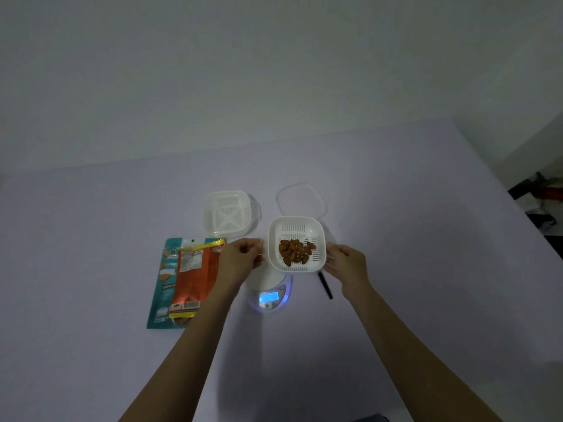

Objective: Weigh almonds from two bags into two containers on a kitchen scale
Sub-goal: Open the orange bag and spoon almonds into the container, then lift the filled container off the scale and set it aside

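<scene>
Flanking the container (316, 226), both hands are held at its side walls. Left hand (242, 258): fingers curled, seemingly pinched on a clear tab at the left wall; contact is not sharply shown. Right hand (345, 263): fingers curled against the right wall by its near corner. The container is carried between the two, equally near each, opening upward and roughly level. Its shape is near square, so no long axis is noted; its walls run about parallel to the near edge of the desk (411, 239). Almonds (294, 252) are heaped in its middle.

The scale (269, 296) is seen beneath, offset toward the near edge and a little closer to the left hand. Its long axis runs near to far, with the lit display pointed at the near edge. Whether the container rests on the platform or hangs just above it cannot be told.

Outward: second container (227, 213), no almonds in it, toward the far edge and left of the first; clear lid (300, 197) just beyond the first. Left of the scale, an orange bag (195, 269) is laid over a teal bag (161, 287). A black stick (325, 284) lies right of the scale.
</scene>
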